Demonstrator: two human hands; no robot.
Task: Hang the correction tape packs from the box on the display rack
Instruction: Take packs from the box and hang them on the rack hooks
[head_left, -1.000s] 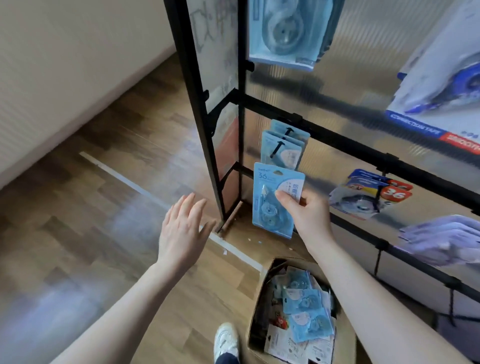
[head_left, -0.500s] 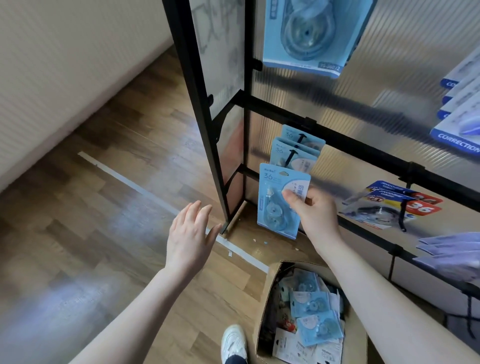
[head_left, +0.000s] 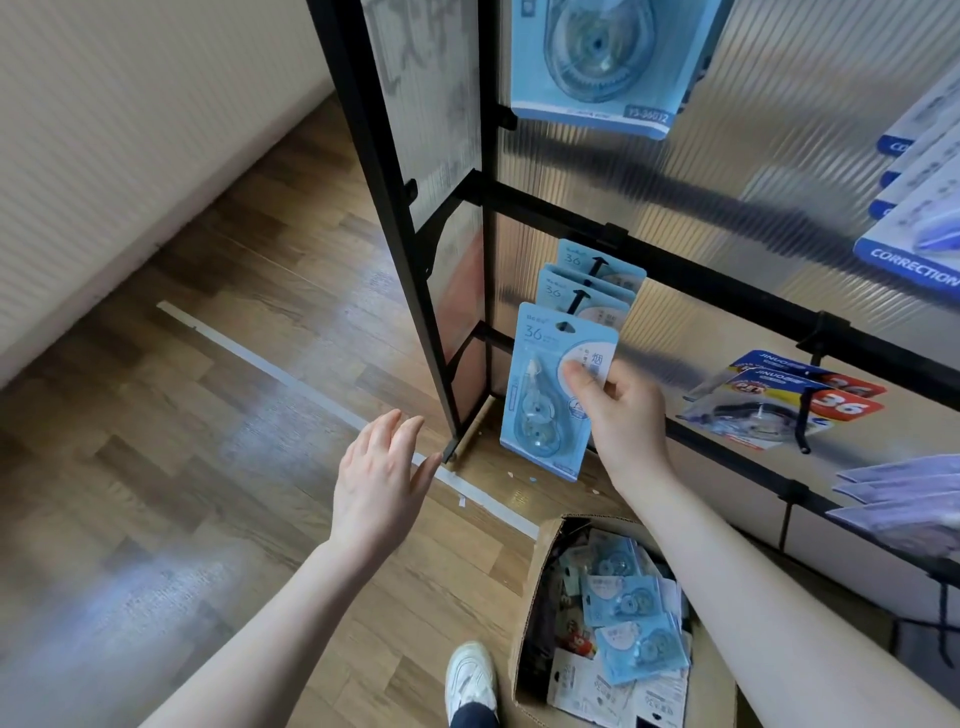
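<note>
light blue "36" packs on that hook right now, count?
2 hang on the hook: rear pack, front pack. A third, held by the right hand, isn't hooked yet; more may hide behind.

Wood-plank floor (head_left: 182, 415) crossed by a pale strip (head_left: 311, 395), ribbed cream wall (head_left: 130, 130) alongside.

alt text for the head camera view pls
A person's right hand holds a light blue correction tape pack up to a black display rack hook already carrying two matching packs. The left hand hovers open, and a cardboard box of packs sits below.
</note>
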